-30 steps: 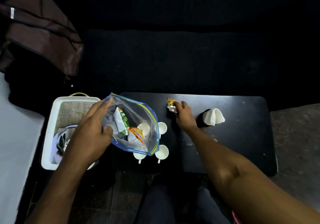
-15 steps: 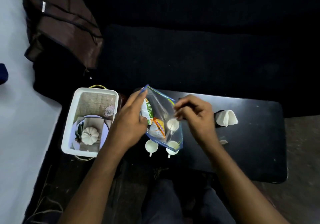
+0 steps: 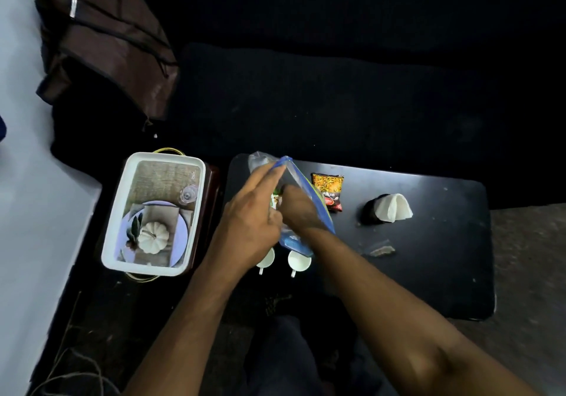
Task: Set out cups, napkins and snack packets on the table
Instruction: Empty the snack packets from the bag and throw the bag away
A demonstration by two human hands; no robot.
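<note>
Both hands work at a clear zip bag [image 3: 301, 195] held over the near-left part of the black table [image 3: 428, 267]; the left hand [image 3: 249, 222] pinches the bag's upper rim, fingers stretched toward the blue seal and keeping the mouth open, while the right hand [image 3: 298, 209] is pushed inside the bag, its fingers hidden by the plastic, so I cannot tell whether it has closed on anything. Left of the table sits a white tray [image 3: 116, 242] printed with a plate and a pale pumpkin; far left lies a brown bag [image 3: 101, 43]. On the table itself, a stack of white napkins [image 3: 393, 212] stands in a dark holder toward the right, well apart from the hands; one orange snack packet [image 3: 329, 190] lies flat just right of the bag; two small white cups [image 3: 298, 262] sit at the near edge, partly under the wrists, handles pointing near. A green-printed packet [image 3: 277, 199] shows inside the bag beside the right hand. The packets look light, crinkly and slippery, probably best pinched by a sealed edge, not squeezed across the middle, since the contents could crush; the bag is limp and would collapse if the rim were let go; the cups seem light, easy to tip with a passing forearm.
</note>
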